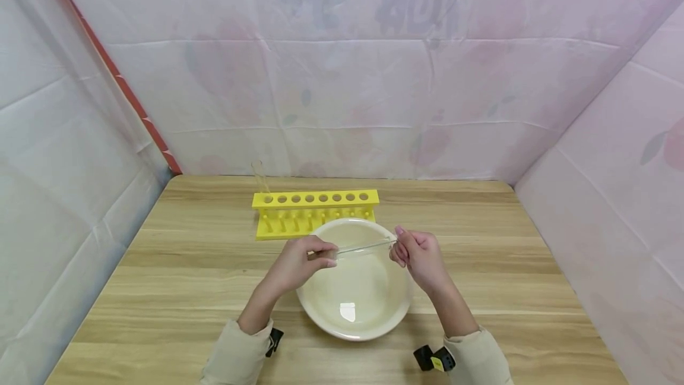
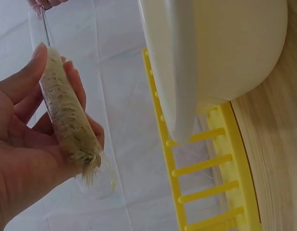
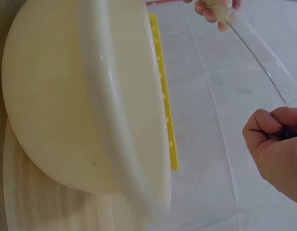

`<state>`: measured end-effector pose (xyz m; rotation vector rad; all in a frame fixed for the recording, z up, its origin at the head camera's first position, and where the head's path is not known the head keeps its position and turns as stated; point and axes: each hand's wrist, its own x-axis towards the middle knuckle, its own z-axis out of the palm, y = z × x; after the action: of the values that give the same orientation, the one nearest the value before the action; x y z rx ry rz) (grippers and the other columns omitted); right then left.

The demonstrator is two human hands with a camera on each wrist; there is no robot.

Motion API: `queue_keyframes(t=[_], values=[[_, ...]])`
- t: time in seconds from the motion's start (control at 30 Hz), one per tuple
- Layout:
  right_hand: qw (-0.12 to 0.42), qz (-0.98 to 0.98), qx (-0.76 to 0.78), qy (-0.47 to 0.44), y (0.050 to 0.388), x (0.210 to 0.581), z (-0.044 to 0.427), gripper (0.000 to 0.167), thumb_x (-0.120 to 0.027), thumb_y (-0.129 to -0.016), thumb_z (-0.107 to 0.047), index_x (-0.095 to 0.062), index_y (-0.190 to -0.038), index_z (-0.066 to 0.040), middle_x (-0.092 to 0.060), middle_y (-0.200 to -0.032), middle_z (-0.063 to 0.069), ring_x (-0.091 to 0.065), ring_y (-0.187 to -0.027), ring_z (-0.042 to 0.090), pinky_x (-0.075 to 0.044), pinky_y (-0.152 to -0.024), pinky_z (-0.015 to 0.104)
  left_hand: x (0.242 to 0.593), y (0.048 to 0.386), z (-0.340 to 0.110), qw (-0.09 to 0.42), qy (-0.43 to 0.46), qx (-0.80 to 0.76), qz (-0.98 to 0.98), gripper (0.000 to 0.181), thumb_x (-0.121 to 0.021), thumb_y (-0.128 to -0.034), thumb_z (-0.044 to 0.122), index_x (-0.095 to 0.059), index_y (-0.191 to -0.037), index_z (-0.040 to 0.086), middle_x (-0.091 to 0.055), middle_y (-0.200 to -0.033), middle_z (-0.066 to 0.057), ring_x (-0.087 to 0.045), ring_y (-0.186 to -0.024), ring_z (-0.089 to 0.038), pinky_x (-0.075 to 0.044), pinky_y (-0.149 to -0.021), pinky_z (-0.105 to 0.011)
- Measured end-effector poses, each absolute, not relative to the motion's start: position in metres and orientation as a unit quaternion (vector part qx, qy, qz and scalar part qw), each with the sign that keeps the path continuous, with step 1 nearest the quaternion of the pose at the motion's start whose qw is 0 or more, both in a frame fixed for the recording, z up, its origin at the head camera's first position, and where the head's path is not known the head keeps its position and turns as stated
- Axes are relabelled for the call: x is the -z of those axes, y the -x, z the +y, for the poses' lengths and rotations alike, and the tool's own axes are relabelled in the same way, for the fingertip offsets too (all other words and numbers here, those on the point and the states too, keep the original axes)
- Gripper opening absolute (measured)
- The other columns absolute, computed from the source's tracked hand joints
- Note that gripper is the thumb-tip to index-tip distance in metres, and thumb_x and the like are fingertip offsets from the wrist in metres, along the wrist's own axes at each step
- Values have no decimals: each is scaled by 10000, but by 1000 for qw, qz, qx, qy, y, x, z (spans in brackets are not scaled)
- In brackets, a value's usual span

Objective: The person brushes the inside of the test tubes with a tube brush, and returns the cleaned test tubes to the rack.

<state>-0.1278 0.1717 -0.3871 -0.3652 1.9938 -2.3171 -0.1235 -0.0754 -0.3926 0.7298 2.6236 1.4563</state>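
My left hand (image 1: 301, 260) grips a clear glass test tube (image 3: 268, 45) over the left side of a cream basin (image 1: 315, 314). Inside the tube, in the left wrist view, lies a test tube brush (image 2: 67, 106) with pale, matted bristles. Its twisted wire handle (image 3: 256, 60) runs along the tube toward my right hand (image 1: 419, 257). The right fingers pinch the handle's end at the tube's mouth, above the basin's right rim. Tube and brush lie nearly level between both hands. The left fingers hide part of the bristles.
Behind the basin stands a yellow test tube rack (image 1: 315, 198) with a row of holes and pegs. Another glass tube (image 1: 260, 176) leans in its leftmost hole. The wooden table (image 1: 481, 290) is bordered by hanging cloth (image 1: 342, 88) at back and sides.
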Motion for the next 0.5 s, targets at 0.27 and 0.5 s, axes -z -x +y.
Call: queue_keyframes(t=[0.27, 0.5], values=[[103, 607, 788, 0, 128, 379, 171, 495, -369, -979, -55, -235, -502, -58, -309, -439, -35, -332, -385, 78, -354, -510, 234, 394, 122, -72, -20, -222, -441, 869, 233, -720, -760, 69, -702, -991, 42, -638, -871, -14, -557, -743, -126, -462, -623, -234], [121, 582, 802, -64, 130, 379, 173, 489, -371, -972, -46, -270, -496, -93, -301, -443, -26, -311, -376, 87, -335, -500, 236, 398, 120, -75, -40, -223, -416, 881, 239, -733, -747, 77, -705, -983, 49, -645, -867, -13, -578, -773, -151, -469, -659, -262]])
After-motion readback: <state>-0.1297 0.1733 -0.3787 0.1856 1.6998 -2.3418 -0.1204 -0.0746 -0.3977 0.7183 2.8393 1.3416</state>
